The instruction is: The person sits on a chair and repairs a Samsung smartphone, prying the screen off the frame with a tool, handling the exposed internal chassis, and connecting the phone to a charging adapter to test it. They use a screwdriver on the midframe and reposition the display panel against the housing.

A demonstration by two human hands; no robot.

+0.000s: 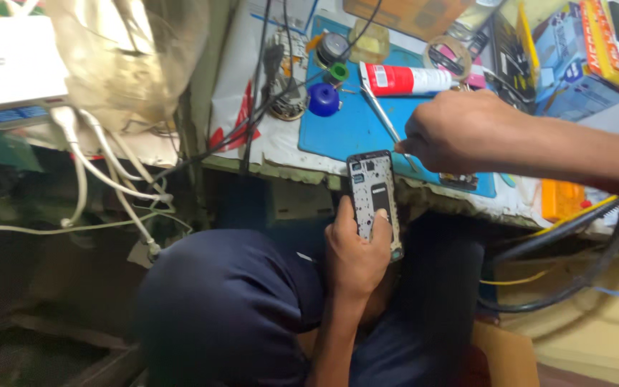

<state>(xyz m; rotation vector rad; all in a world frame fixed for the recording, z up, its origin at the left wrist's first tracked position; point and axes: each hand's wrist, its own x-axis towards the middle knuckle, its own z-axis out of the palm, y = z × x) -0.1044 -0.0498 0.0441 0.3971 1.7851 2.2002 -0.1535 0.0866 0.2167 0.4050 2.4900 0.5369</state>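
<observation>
One phone, back cover off, insides showing, held upright over the lap just below the bench edge. Left hand wraps it from below, fingers closed round the frame, thumb pressed on the phone's face. Right hand reaches in from the right over the blue mat, fingers pinched shut on one pair of tweezers; the tweezers slant up-left across the mat, the lower end lost under the fingers. Right hand sits just above and right of the phone's top edge, not touching it.

On the mat: one white-and-red tube lying flat, one blue cap, one small green ring, one round tin, one tape roll at the far edge. Black cables run down across the bench, count unclear. One orange block at the bench's front edge, right of the mat. Coloured boxes stacked top right. One white box top left with three or so white cables hanging from it. Dark blue trousers fill the bottom.
</observation>
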